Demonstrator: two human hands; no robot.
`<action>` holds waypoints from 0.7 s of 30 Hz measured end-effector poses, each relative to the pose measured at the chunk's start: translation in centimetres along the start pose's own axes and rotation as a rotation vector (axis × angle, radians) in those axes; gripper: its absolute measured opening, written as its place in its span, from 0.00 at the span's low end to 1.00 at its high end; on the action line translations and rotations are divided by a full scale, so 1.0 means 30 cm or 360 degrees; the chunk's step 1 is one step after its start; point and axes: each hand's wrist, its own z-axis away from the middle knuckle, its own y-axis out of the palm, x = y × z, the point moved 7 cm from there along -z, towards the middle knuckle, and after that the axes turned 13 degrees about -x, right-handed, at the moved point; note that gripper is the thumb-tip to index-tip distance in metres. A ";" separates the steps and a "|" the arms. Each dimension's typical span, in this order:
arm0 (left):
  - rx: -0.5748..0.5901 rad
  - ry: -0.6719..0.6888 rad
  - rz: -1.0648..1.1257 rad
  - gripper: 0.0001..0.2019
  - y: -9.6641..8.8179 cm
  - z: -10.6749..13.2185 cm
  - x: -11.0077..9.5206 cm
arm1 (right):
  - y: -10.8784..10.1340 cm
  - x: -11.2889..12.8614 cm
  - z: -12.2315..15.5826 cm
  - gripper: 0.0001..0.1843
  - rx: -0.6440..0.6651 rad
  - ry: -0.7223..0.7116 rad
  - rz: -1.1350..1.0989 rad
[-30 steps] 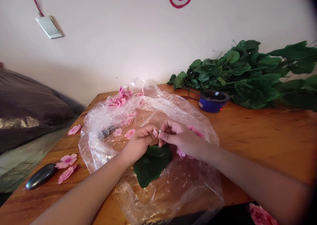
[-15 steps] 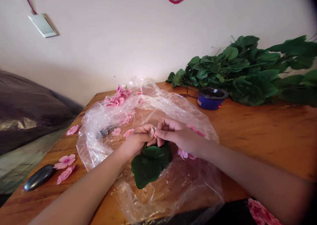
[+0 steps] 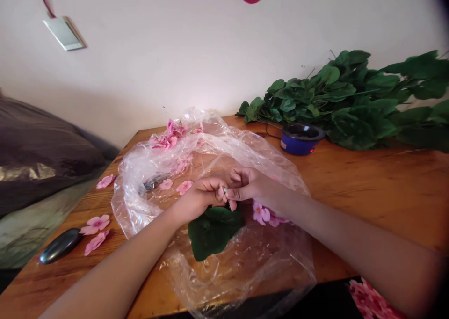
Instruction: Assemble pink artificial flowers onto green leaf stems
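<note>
My left hand (image 3: 206, 195) and my right hand (image 3: 247, 185) meet over the plastic, fingertips pinched together. Between them is a small pale, greenish bit (image 3: 225, 190), too small to name. A green artificial leaf (image 3: 212, 232) hangs just under my left hand, which appears to hold it by its stem; the stem itself is hidden by the fingers. My right hand is closed, thumb against the fingers at that pale bit. Pink artificial flowers (image 3: 261, 213) lie just below my right wrist.
A crumpled clear plastic bag (image 3: 140, 216) spreads over the wooden table (image 3: 358, 197), with pink blossoms (image 3: 171, 134) at its back. Left are loose blossoms (image 3: 95, 224) and a dark, shiny oval object (image 3: 61, 245). A blue pot (image 3: 301, 139) with a red light stands before piled leafy stems (image 3: 354, 94).
The fingers have shifted slightly, still pinched together at the small bit. The leaf has tilted a little, and the whole view has moved slightly.
</note>
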 end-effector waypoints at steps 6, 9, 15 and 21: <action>0.0073 0.0075 -0.0215 0.09 0.016 0.010 -0.019 | 0.010 -0.015 0.002 0.30 0.0123 0.0025 0.0025; 0.0114 0.0088 -0.0254 0.09 0.024 0.014 -0.021 | 0.012 -0.015 0.004 0.29 0.0145 0.0019 0.0042; 0.0092 0.0102 -0.0246 0.10 0.014 0.017 -0.019 | 0.011 -0.019 0.000 0.31 0.0161 0.0059 0.0087; -0.0167 0.0205 -0.0151 0.13 -0.040 0.009 -0.022 | -0.003 0.041 0.013 0.20 -0.0001 -0.0078 0.0121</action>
